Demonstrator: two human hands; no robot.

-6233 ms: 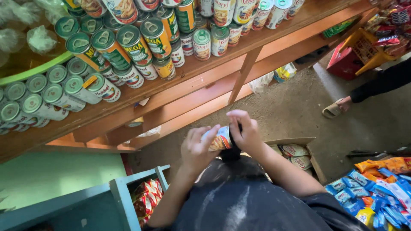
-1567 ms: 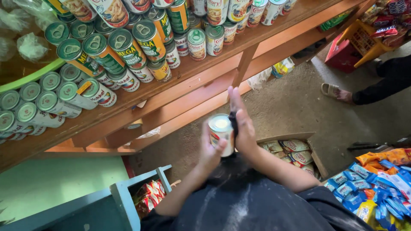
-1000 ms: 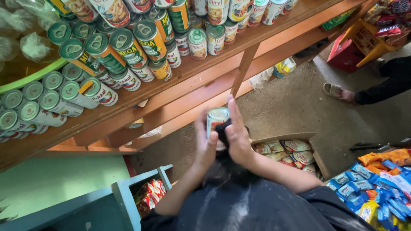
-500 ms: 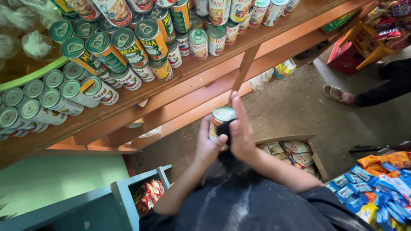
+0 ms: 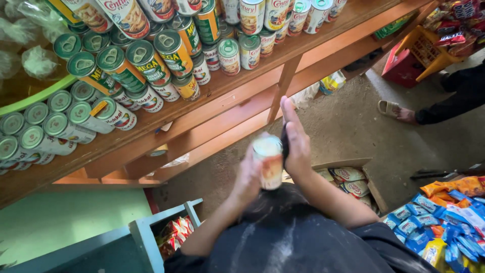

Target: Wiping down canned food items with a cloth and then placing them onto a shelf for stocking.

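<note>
Head view, looking down over the person's dark shirt: a single tin can (image 5: 268, 163) sits upright between the two hands, its pale lid facing up and its long axis running roughly top to bottom in the picture. The left hand (image 5: 248, 174) wraps its fingers around the can's left side and carries it. The right hand (image 5: 295, 139) stands flat and straight-fingered against the can's right side, fingers together and pointing up toward the shelf, with something dark pressed between palm and can; I cannot tell what it is. So the can lies directly between both palms, touching each, and neither hand is farther from it than the other.

Above, the wooden shelf (image 5: 323, 38) holds rows of canned goods, far more than I can count with certainty, well over twenty, most with green lids. Below the hands sits one open cardboard box (image 5: 371, 189) with flat packets inside. To the right lies a heap of blue and orange snack packets (image 5: 444, 217). One orange crate (image 5: 429, 53) stands farther off, and one sandalled foot (image 5: 391, 108) of another person shows on the floor
</note>
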